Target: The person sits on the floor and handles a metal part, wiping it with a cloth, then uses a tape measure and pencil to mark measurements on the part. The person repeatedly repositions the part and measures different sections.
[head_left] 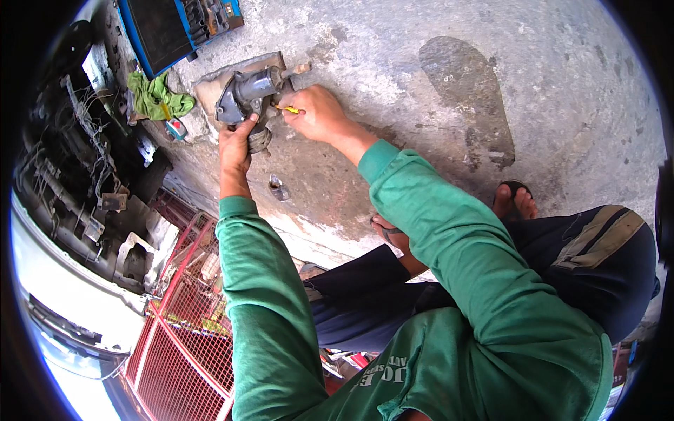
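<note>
A dark grey metal machine part (251, 88), with a thick cylinder and a flanged end, rests on a flat dirty board (270, 59) on the ground. My left hand (237, 144) grips its near side, the thumb up against the metal and the fingers partly hidden below. My right hand (316, 116) is closed around a small yellow-handled tool (291, 109), whose thin end points at the part's right side. Whether that tip touches the metal I cannot tell. A ribbed round piece (259, 139) sits at the part's lower end, beside my left hand.
A blue-edged tool case (156, 35) with sockets lies at the top left. Near it are a green rag (156, 97) and a small teal-and-white object (176, 128). A small cup-like piece (278, 187) stands nearer me. A vehicle's exposed parts (77, 161) and red mesh (186, 330) line the left.
</note>
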The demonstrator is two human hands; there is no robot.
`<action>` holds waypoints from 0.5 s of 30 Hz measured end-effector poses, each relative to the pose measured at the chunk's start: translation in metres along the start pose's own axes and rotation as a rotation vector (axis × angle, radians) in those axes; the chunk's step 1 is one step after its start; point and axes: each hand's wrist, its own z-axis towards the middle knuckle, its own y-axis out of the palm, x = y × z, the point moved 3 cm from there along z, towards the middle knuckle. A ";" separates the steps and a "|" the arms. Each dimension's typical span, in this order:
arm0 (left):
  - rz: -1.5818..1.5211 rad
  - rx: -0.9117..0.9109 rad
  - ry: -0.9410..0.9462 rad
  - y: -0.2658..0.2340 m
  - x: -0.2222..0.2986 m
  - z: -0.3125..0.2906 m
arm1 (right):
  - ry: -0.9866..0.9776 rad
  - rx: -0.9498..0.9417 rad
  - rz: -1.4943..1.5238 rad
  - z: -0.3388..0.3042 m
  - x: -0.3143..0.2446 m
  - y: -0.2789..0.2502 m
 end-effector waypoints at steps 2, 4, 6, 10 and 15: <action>-0.010 -0.005 -0.003 -0.002 0.000 -0.001 | 0.047 0.035 0.075 -0.001 -0.002 -0.001; -0.008 0.005 0.001 0.001 0.001 -0.001 | 0.059 0.083 0.121 0.000 -0.001 -0.004; -0.007 0.006 -0.006 0.001 0.002 -0.001 | 0.056 0.102 0.128 0.000 -0.002 -0.005; -0.007 0.005 -0.018 -0.001 0.001 -0.002 | 0.093 0.069 0.034 0.004 -0.008 -0.002; 0.000 0.004 -0.009 0.003 0.006 -0.006 | 0.110 0.123 -0.011 0.005 -0.008 0.006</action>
